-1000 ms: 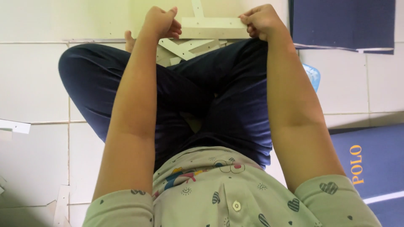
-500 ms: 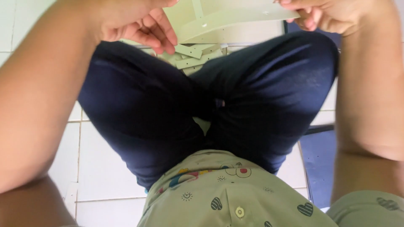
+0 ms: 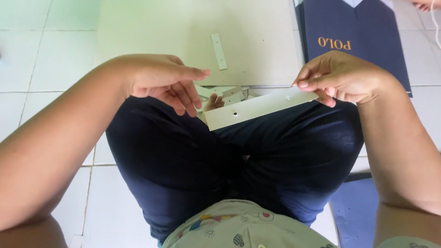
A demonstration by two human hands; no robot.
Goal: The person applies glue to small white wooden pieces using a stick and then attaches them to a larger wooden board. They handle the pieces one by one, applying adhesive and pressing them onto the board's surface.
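Bare floor tiles (image 3: 50,59) lie open far left. Ahead, a pale board (image 3: 257,27) carries a loose strip (image 3: 219,51); a dark blue box (image 3: 358,36) blocks far right.

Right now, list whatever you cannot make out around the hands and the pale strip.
Head view only:
- Small pale pieces on the floor: partly hidden by the left hand and the knees.
- Pale strip: its right end is covered by the right hand.
- Dark blue box: cut off by the top edge.
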